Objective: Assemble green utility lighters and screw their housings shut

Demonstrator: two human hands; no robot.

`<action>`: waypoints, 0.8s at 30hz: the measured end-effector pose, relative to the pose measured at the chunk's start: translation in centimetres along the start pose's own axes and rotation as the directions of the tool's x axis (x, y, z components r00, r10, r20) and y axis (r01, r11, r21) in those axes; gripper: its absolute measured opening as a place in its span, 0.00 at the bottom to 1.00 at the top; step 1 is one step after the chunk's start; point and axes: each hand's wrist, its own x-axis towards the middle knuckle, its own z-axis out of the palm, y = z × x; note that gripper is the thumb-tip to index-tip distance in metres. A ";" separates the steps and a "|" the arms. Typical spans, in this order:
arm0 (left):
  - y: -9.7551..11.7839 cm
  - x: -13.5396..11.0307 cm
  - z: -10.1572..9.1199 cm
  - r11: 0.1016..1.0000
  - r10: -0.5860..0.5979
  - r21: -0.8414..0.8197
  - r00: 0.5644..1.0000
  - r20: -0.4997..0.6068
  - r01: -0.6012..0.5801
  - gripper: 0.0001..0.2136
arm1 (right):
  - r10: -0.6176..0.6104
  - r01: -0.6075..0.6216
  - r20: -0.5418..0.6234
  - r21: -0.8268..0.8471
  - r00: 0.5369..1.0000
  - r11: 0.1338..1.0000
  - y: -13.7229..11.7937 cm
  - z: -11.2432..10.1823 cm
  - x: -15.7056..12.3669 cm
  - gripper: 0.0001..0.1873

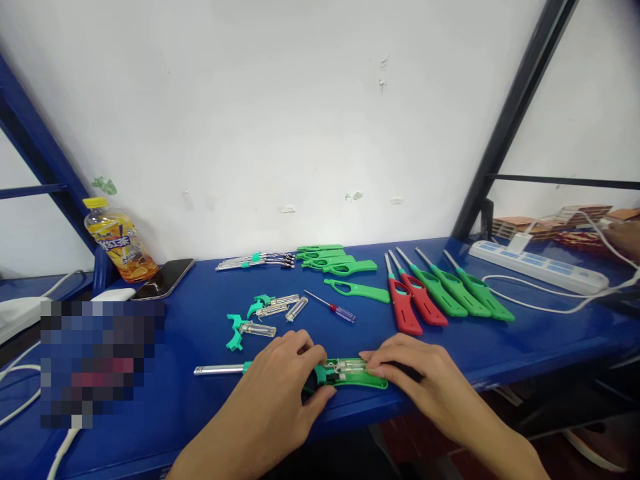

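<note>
An opened green lighter [350,373] with a long metal nozzle lies near the front edge of the blue table [500,347]. My left hand [285,380] pinches its teal trigger end with thumb and fingers. My right hand [415,373] presses its fingertips on the handle's inner parts. Behind them lie a small red-handled screwdriver [333,307], teal triggers with clear fuel tubes [260,317], and a green handle shell [357,290].
Finished red and green lighters [440,293] lie in a row at the right. Green shells [330,259] and metal nozzles [255,261] sit by the wall. A drink bottle [120,243], a phone [165,278] and a power strip [540,267] with cables are on the table.
</note>
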 end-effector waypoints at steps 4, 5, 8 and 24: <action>0.0 0.1 0.0 1.000 0.011 0.005 1.000 -0.004 -0.011 0.07 | -0.024 0.028 0.061 -0.068 0.998 0.997 -0.5 -0.6 0.1 0.08; 0.1 0.1 0.0 1.000 0.014 0.012 1.000 -0.006 -0.014 0.07 | -0.034 0.042 0.073 -0.114 0.997 0.993 -0.8 -0.8 0.1 0.08; 0.3 0.0 0.0 0.998 0.018 0.056 1.000 0.006 -0.018 0.06 | -0.095 0.096 0.017 -0.287 0.995 0.953 -1.6 -1.5 0.7 0.10; 0.6 -0.4 -0.7 0.995 -0.015 0.099 0.998 0.067 0.008 0.08 | -0.043 0.208 0.241 -0.717 0.970 0.665 7.0 -4.7 10.6 0.19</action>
